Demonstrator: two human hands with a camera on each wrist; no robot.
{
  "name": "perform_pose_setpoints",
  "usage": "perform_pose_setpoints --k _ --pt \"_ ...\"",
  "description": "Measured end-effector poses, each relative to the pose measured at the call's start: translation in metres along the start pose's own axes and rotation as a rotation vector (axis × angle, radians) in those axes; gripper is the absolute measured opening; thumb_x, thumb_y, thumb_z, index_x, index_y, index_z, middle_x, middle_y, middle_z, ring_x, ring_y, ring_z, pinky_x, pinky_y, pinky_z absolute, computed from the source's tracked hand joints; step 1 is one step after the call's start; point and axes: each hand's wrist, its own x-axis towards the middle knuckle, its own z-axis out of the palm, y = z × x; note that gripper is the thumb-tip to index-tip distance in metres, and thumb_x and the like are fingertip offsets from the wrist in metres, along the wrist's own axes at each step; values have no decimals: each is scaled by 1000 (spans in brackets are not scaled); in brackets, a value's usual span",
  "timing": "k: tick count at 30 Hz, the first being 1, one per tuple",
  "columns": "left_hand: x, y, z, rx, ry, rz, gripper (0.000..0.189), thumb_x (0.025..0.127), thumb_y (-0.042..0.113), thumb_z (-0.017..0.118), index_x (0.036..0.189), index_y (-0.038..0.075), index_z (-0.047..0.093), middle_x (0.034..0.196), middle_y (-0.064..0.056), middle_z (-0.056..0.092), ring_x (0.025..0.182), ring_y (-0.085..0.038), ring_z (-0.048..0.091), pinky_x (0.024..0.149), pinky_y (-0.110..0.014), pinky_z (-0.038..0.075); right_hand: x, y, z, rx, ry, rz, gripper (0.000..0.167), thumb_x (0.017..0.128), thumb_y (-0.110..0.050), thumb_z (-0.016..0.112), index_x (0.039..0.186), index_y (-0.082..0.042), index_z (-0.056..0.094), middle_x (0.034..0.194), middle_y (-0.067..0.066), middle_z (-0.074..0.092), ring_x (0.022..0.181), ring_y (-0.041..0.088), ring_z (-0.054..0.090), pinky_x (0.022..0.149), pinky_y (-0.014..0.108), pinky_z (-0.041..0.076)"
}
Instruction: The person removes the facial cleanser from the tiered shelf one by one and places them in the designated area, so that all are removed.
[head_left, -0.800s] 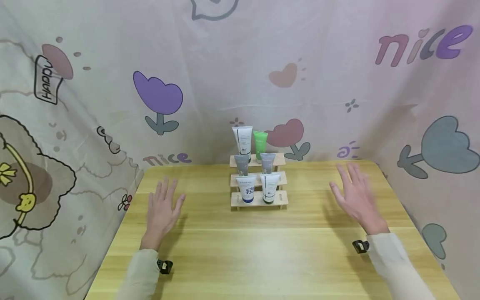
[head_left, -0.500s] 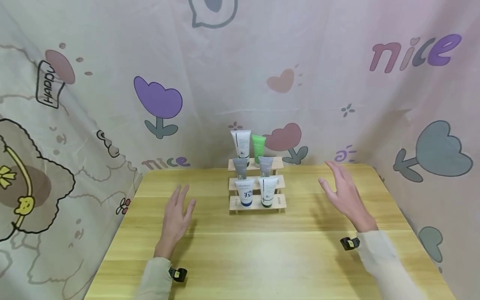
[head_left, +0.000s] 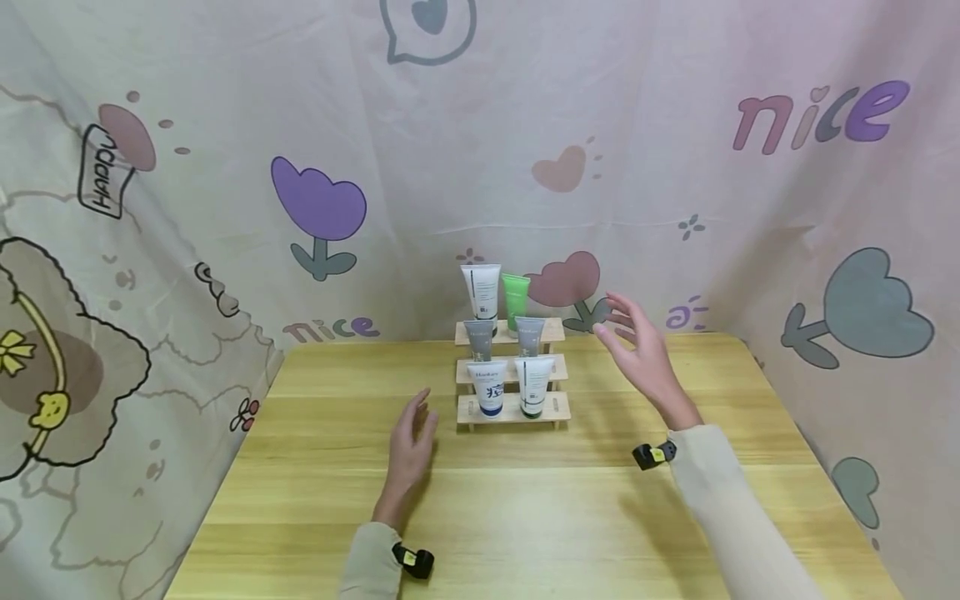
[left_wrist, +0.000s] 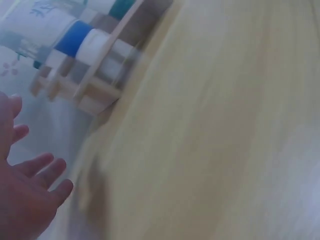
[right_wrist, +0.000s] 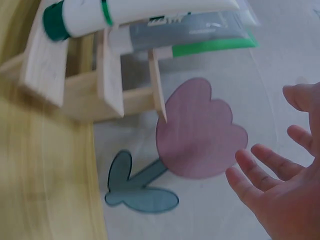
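Note:
A three-tier wooden rack (head_left: 513,410) stands at the back of the table with two squeeze tubes on each step. On top are a tall white tube (head_left: 483,292) and a green tube (head_left: 516,298); two grey tubes (head_left: 529,337) fill the middle. The lowest step bears a white tube with a blue cap (head_left: 490,387) and a white tube with a green cap (head_left: 533,386). My left hand (head_left: 412,446) hovers left of the rack, fingers loosely bent, touching nothing. To the rack's right, my right hand (head_left: 643,354) is raised with spread fingers, holding nothing.
The wooden table (head_left: 315,467) reaches back to a patterned cloth (head_left: 420,167) hung behind and along both sides. A small black wrist camera (head_left: 414,561) sits at the left cuff, another black camera (head_left: 654,455) at the right cuff.
Both hands have moved inward toward the rack, the left one to the right and slightly down, the right one to the left and up. The tubes stay on their steps.

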Motion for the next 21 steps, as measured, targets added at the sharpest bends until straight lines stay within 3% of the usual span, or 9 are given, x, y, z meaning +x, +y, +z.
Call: perform_pose_setpoints --k 4,13,16,21 --pt "-3 -5 16 -93 21 -57 44 107 21 57 149 9 50 150 -19 51 136 -37 50 116 -50 40 10 -20 12 66 -21 14 58 103 -13 64 156 -10 40 149 20 48 132 44 51 112 62 40" --pt "2 -12 38 -176 29 0 39 102 11 65 138 -2 58 138 -21 60 129 -39 57 113 -47 44 34 -51 30 180 -58 -32 53 100 0 62 149 5 42 137 29 53 123 52 55 107 57 47" --pt "7 -13 43 -184 38 -16 35 101 9 66 134 -2 61 134 -20 63 125 -37 60 109 -40 48 44 -49 37 203 -67 -46 52 100 1 63 147 7 43 136 33 53 120 52 57 105 53 49" --pt "12 -12 51 -134 23 -65 30 101 10 66 131 2 65 131 -16 65 121 -32 64 104 -32 52 60 -26 47 233 -74 -27 52 101 -5 64 148 4 43 135 33 56 122 45 57 106 51 47"
